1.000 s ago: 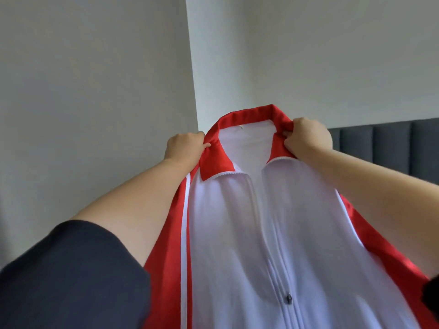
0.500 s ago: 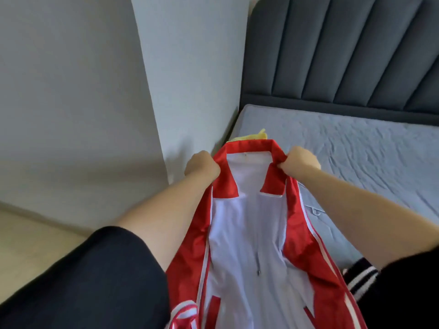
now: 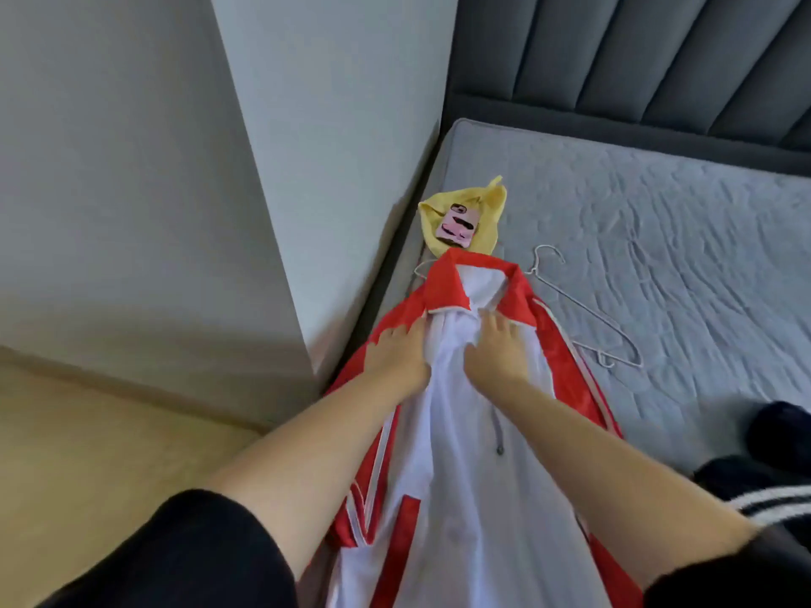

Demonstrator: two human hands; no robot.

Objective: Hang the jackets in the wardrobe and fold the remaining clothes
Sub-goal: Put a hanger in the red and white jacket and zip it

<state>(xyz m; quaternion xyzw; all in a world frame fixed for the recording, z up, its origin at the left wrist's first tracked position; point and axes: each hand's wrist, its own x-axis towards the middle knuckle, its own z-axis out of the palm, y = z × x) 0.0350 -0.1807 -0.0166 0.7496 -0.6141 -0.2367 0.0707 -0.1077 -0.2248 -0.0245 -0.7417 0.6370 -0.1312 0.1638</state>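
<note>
Head view
Red-and-white zip-up track jacket point(image 3: 456, 476): lay open, lining up, along grey quilted mattress point(image 3: 658, 212) edge.
Left hand point(image 3: 397, 357): pressed flat below collar, fingers spread.
Right hand point(image 3: 496, 348): likewise flat, holding nothing.
White wire hanger point(image 3: 583, 309): lay just beside.
</note>
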